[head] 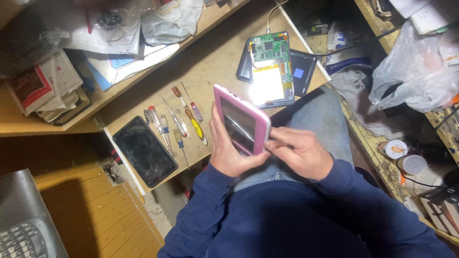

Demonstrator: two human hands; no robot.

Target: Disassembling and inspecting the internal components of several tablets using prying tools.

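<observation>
A pink-framed tablet (241,119) with a dark screen is held tilted above my lap. My left hand (228,148) cups its lower edge and back. My right hand (299,153) grips the tablet's right corner with thumb and fingertips. On the wooden board (210,62) behind it lies an opened tablet (270,69) showing a green circuit board and a bright silvery battery. Several small screwdrivers (179,122) lie in a row on the board just left of my left hand. A black tablet (143,150) rests face up at the board's near left end.
A black back cover (303,69) lies beside the opened tablet. Papers and plastic bags (138,28) fill the shelf at the upper left. A clear plastic bag (420,71) and small round containers (397,150) sit at the right. A keyboard corner (21,239) shows at the lower left.
</observation>
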